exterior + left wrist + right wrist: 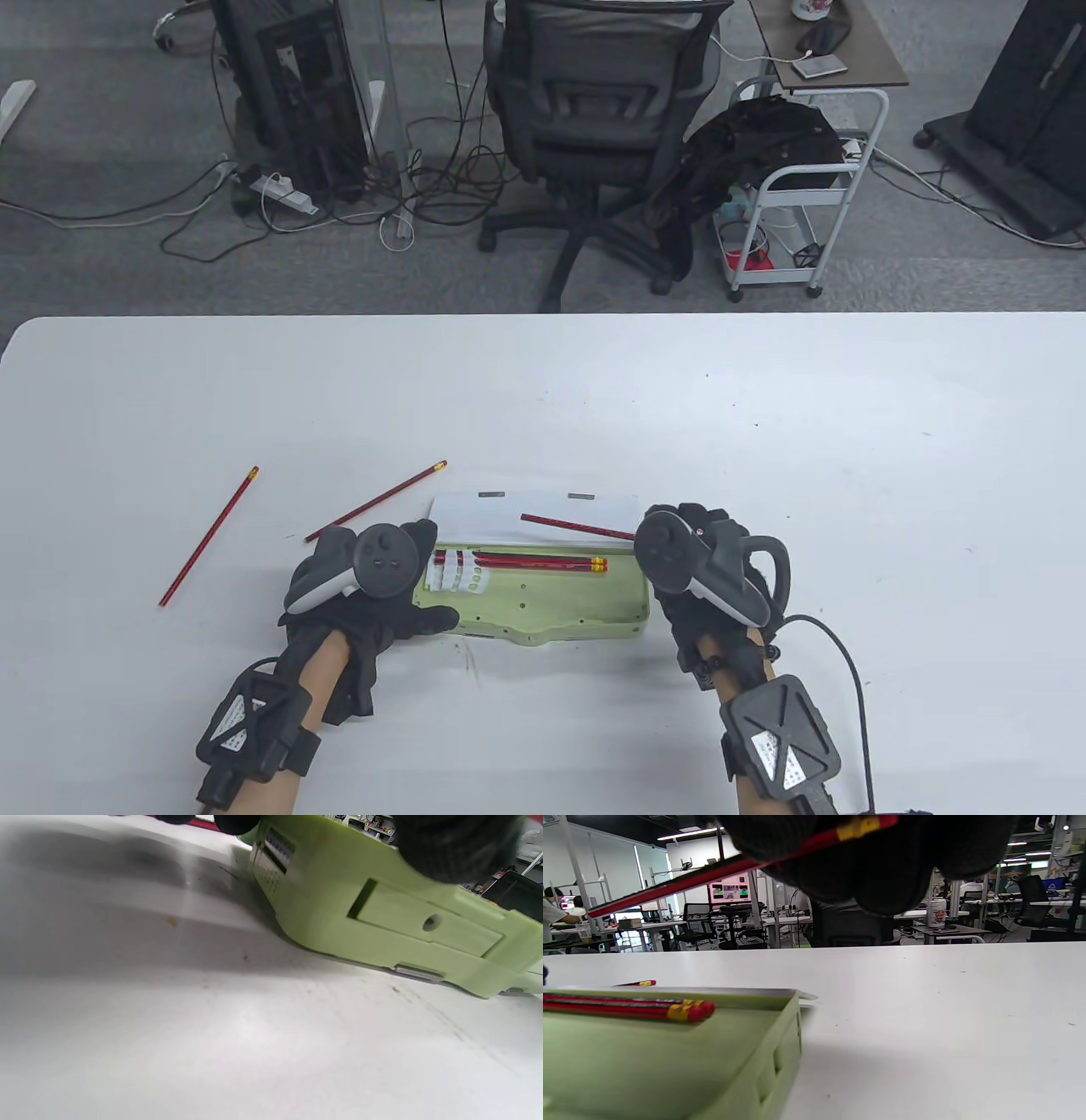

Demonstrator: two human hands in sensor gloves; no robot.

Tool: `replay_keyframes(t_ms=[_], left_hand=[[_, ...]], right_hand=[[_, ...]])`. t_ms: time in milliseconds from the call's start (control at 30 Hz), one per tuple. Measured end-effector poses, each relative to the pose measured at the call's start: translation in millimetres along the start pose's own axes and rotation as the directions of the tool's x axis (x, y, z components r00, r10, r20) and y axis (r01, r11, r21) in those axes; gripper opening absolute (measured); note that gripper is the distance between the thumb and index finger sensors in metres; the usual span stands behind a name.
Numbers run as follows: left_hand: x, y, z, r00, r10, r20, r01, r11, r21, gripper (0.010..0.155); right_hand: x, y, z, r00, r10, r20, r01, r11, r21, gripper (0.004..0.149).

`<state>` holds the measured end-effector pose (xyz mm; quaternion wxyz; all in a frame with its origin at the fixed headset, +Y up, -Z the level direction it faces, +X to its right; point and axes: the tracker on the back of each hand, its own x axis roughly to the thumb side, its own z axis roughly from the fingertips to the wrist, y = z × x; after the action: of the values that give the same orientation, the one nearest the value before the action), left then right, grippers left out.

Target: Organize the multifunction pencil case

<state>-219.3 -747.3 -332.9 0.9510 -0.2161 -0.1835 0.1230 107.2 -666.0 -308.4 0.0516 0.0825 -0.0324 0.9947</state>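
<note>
The light green pencil case (551,607) lies open near the table's front, its white lid (509,514) folded back. Two red pencils (517,562) lie side by side in its tray, also seen in the right wrist view as pencils (628,1007) on the case (670,1060). My left hand (416,615) holds the case's left end, thumb (458,844) on the front wall (382,912). My right hand (649,533) pinches a third red pencil (577,526) by its eraser end (857,825), with the shaft slanting out over the lid.
Two more red pencils lie loose on the white table (764,424): one (208,536) far left, one (376,503) just behind my left hand. An office chair (594,127) and a white cart (797,195) stand on the floor beyond the far edge.
</note>
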Motion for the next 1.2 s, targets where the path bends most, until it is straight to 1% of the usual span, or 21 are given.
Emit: replay_keyframes(t_ms=[167, 367, 500, 667, 1000, 1200], left_hand=[[0.2, 0.1, 0.0, 1.0, 0.001, -0.001, -0.001, 1.0, 0.0, 0.109], [0.3, 0.0, -0.2, 1.0, 0.0, -0.001, 0.0, 1.0, 0.0, 0.109], [0.5, 0.1, -0.2, 1.0, -0.001, -0.001, 0.001, 1.0, -0.001, 0.109], [0.5, 0.2, -0.1, 1.0, 0.0, -0.001, 0.0, 1.0, -0.001, 0.109], [0.6, 0.2, -0.1, 1.0, -0.002, -0.001, 0.002, 1.0, -0.001, 0.11], [0.7, 0.2, -0.1, 1.0, -0.003, -0.002, 0.003, 1.0, -0.001, 0.109]], right_hand=[[12.6, 15.0, 3.8, 0.998, 0.035, 0.059, -0.037, 0.999, 0.02, 0.045], [19.0, 28.8, 4.8, 0.994, 0.073, 0.086, -0.077, 0.996, 0.042, 0.045], [23.8, 35.6, 4.5, 0.991, 0.079, 0.108, -0.083, 0.996, 0.037, 0.045], [31.1, 39.2, 4.6, 0.989, 0.086, 0.122, -0.089, 0.996, 0.017, 0.044], [39.6, 45.2, 3.9, 0.984, 0.103, 0.146, -0.106, 0.994, 0.014, 0.044], [45.3, 49.2, 3.2, 0.981, 0.105, 0.161, -0.104, 0.994, -0.015, 0.043]])
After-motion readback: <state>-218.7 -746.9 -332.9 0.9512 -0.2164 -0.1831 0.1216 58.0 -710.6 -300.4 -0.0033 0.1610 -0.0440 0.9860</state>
